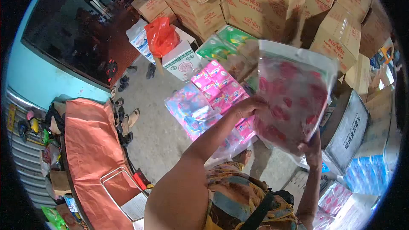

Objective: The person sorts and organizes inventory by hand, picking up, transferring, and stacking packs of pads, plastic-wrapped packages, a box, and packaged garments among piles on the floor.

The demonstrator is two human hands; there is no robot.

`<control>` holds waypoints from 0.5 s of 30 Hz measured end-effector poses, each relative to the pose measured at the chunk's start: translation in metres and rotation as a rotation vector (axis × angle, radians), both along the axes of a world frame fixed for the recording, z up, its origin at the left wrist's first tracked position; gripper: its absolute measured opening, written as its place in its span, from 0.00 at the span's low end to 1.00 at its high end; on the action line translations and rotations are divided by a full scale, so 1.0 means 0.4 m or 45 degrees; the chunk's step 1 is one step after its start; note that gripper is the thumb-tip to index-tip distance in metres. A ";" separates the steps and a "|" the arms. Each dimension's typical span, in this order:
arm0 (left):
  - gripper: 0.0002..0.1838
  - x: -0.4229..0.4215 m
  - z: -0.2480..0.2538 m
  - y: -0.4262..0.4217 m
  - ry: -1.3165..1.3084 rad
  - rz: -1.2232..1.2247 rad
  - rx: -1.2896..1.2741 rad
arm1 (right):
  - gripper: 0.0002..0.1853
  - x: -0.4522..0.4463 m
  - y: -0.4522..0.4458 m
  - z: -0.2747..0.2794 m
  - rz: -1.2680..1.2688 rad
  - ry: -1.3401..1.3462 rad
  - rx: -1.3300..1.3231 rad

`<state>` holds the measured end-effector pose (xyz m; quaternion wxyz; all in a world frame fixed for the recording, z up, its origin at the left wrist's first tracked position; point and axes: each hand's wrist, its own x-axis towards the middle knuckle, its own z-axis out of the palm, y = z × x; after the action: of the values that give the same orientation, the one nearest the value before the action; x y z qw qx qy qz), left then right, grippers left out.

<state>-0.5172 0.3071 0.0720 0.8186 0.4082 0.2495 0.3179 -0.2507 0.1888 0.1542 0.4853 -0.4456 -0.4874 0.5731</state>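
A large clear plastic bag (pixel 292 98) with pink-red printed patches is held up in front of me, spread between both hands. My left hand (pixel 253 105) grips its left edge, fingers closed on the plastic. Around the bag's lower right corner, my right hand (pixel 310 148) is closed. Beneath my left forearm, bundles of pink packets (pixel 219 87) lie on the floor in clear wrap. Beside them is a bluish-pink wrapped bundle (pixel 191 106). Whatever the bag contains, if anything, is too blurred to tell.
Stacked cardboard boxes (pixel 255 8) stand at the back and right. A red plastic bag (pixel 162 37) sits on a white carton (pixel 182 61). Green packs (pixel 221 49) lie beside it. Shoes (pixel 133 118) are on the floor near an orange-covered surface (pixel 93 145). A grey-white box (pixel 347 132) stands right.
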 end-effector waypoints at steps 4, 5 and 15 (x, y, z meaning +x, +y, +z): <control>0.16 0.098 0.090 -0.059 -0.007 -0.255 0.113 | 0.38 0.125 -0.136 -0.015 -0.128 -0.101 -0.078; 0.16 0.142 0.139 -0.078 -0.006 -0.270 0.110 | 0.35 0.163 -0.176 -0.026 -0.203 -0.121 -0.259; 0.29 0.666 0.176 -0.371 0.133 -0.950 0.245 | 0.15 0.481 -0.749 -0.138 -0.560 -1.550 0.554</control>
<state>-0.2509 0.1586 0.1424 0.8220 0.5616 0.0942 -0.0011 -0.0583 -0.1107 0.0988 0.3085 -0.6696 -0.6756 -0.0026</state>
